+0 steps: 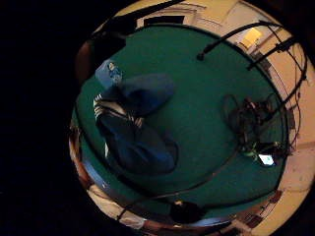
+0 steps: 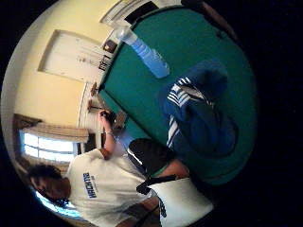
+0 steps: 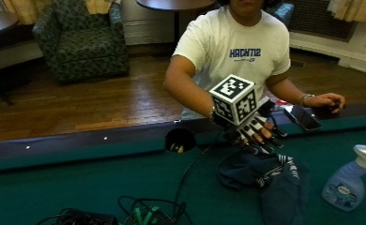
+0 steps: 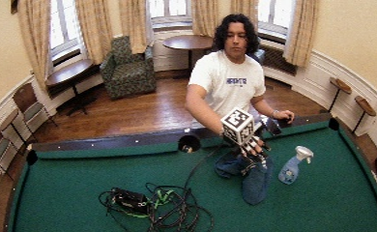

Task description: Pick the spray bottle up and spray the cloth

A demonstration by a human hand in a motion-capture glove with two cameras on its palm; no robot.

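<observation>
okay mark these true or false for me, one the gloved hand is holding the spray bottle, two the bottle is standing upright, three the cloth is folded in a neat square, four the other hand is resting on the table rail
1. The gloved right hand is holding the spray bottle. False: it hangs over the cloth with fingers spread, and the bottle stands apart, untouched.
2. The spray bottle stands upright on the green felt. True.
3. The cloth is folded in a neat square. False: the dark blue, white-striped cloth lies crumpled.
4. The bare hand rests on the table rail. True.

I see matt green felt table (image 3: 77,183), soft crumpled navy cloth (image 3: 277,180), translucent glossy plastic spray bottle (image 3: 346,183), polished wood floor (image 3: 95,101).
</observation>
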